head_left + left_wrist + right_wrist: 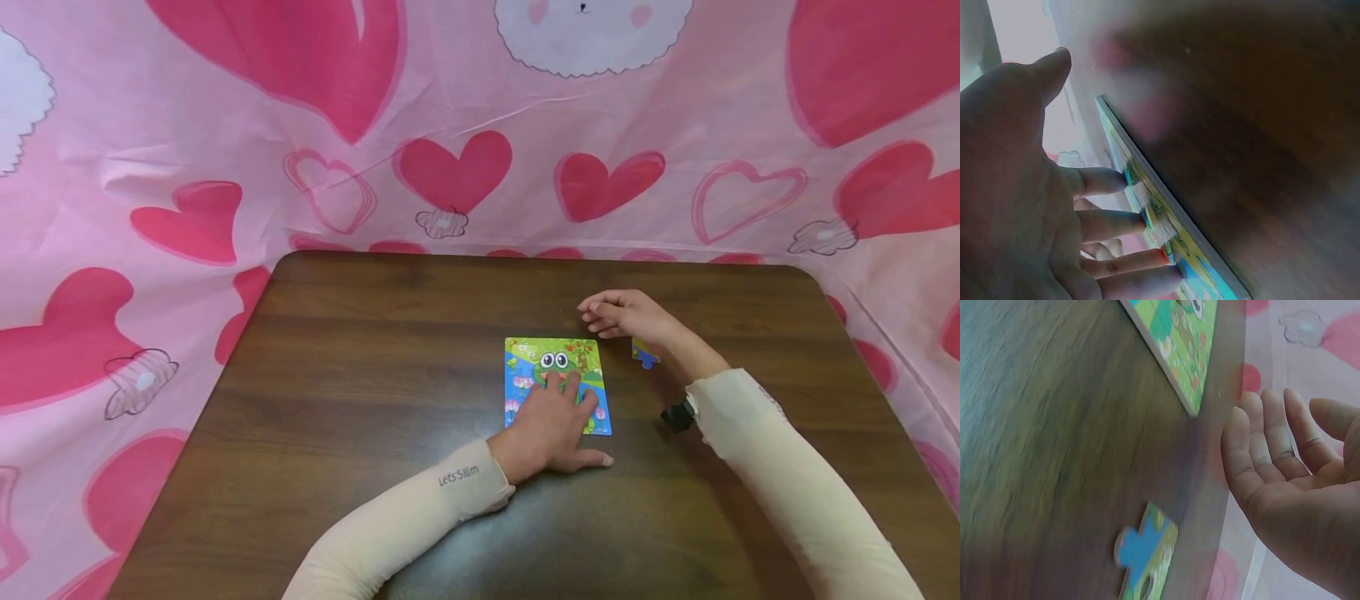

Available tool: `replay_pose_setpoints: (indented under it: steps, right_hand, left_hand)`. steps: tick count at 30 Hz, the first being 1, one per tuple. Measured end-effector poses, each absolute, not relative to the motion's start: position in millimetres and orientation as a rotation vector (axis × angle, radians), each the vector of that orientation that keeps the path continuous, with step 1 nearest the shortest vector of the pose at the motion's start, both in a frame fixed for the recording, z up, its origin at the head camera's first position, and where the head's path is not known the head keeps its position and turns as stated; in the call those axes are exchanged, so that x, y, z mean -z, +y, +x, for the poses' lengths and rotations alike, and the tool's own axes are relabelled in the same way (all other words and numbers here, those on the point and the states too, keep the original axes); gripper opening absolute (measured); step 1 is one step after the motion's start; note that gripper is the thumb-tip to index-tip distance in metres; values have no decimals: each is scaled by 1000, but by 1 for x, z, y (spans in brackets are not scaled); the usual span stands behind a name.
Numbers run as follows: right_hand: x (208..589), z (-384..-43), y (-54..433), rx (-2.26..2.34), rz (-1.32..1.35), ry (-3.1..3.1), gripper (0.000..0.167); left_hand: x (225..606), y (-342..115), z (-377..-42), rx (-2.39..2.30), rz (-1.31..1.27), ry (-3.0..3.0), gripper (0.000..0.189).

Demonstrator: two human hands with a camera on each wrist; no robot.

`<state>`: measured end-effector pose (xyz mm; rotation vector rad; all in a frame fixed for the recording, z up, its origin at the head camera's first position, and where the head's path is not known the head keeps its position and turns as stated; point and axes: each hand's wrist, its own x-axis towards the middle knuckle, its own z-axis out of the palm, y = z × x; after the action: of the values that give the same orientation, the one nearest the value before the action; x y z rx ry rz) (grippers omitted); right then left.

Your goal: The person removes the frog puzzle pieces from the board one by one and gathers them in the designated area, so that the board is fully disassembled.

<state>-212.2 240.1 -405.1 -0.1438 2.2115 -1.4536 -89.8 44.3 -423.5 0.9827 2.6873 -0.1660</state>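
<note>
A small frog jigsaw board lies flat in the middle of the dark wooden table. My left hand lies on its lower half with straight fingers pressing on the picture. My right hand hovers just beyond the board's far right corner, fingers loosely bent, holding nothing. In the right wrist view its palm is bare. One loose puzzle piece, blue and green, lies on the table beside my right wrist; in the right wrist view the piece sits below the board's corner.
A pink cloth printed with red hearts hangs behind and around the table. A small black wrist camera sits on my right sleeve.
</note>
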Motion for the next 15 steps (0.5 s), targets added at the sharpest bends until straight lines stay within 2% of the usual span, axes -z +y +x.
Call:
replay_pose_setpoints:
  steps: [15]
  right_hand:
    - [413,-217,211,1401,-209,2128,39]
  left_hand:
    - [421,45,-95,146,977,2636,89]
